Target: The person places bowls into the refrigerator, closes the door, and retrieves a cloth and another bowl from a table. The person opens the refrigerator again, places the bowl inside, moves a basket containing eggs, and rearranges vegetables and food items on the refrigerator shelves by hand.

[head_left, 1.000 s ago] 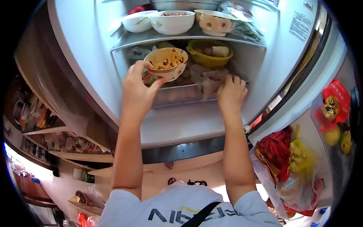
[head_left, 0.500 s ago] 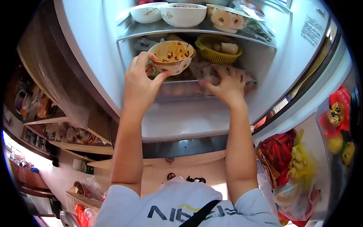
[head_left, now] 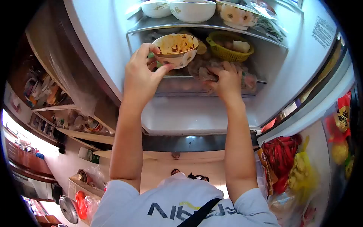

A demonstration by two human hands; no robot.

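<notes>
A floral bowl point(head_left: 177, 57) with reddish-brown bits and smears inside is in my left hand point(head_left: 143, 75), tilted towards me. The thumb is under its side and the fingers are at its rim. It hovers in front of the fridge's lower shelf. My right hand point(head_left: 229, 82) lies on a crumpled clear plastic bag point(head_left: 200, 69) on that shelf, its fingers drawn in on the plastic. What the bag holds is hard to make out. Just behind my right hand stands a yellow-green plastic basket point(head_left: 230, 53) with pale, roundish items in it.
Several bowls, among them a white bowl point(head_left: 193, 12) and a flowered bowl point(head_left: 236, 17), stand on the upper shelf point(head_left: 162, 25). Below the lower shelf is a clear drawer point(head_left: 177, 86). On the right, the fridge door holds bags, including red chillies point(head_left: 281, 159). Wooden shelving point(head_left: 87, 134) stands left.
The fingers of my right hand have drawn together on the plastic bag, which is now more bunched. My left hand still holds the bowl. The whole view has shifted slightly.
</notes>
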